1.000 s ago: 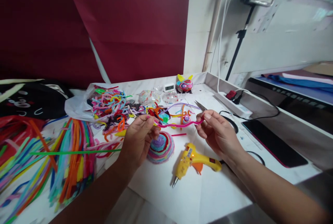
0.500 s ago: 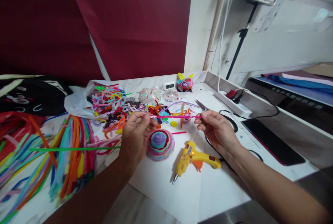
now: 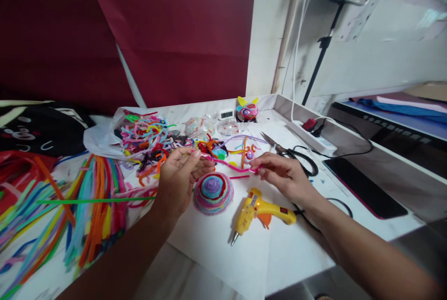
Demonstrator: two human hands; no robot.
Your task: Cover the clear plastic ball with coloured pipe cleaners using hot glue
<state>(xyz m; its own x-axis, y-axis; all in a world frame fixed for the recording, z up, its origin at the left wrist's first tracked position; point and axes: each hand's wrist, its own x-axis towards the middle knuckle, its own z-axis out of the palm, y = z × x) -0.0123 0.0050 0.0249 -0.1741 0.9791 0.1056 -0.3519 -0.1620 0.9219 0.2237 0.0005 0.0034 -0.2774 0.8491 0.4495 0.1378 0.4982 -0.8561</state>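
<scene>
A bright pink pipe cleaner [image 3: 228, 165] stretches between my two hands, slightly bent. My left hand [image 3: 181, 174] pinches its left end between thumb and forefinger, with the other fingers loosely apart. My right hand [image 3: 281, 172] is closed on the other end, a little lower. Just below the strand sits a dome [image 3: 213, 194] coiled from pipe cleaners, purple at its top with blue, red and pink rings. A short pink pipe cleaner piece [image 3: 239, 177] lies beside the dome. The yellow hot glue gun [image 3: 258, 209] rests on white paper near my right hand, nozzle towards me.
Bundled colourful pipe cleaners [image 3: 99, 211] cover the left side. A plastic bag [image 3: 104, 139] of cut pieces stands behind them. Scissors [image 3: 291, 153], a phone [image 3: 365, 188] and a power strip [image 3: 314, 138] lie on the right. A small timer [image 3: 226, 114] stands at the back.
My right hand has moved left and slightly down, closer to my left hand. The pink pipe cleaner, straight and taut before, now sags and bends.
</scene>
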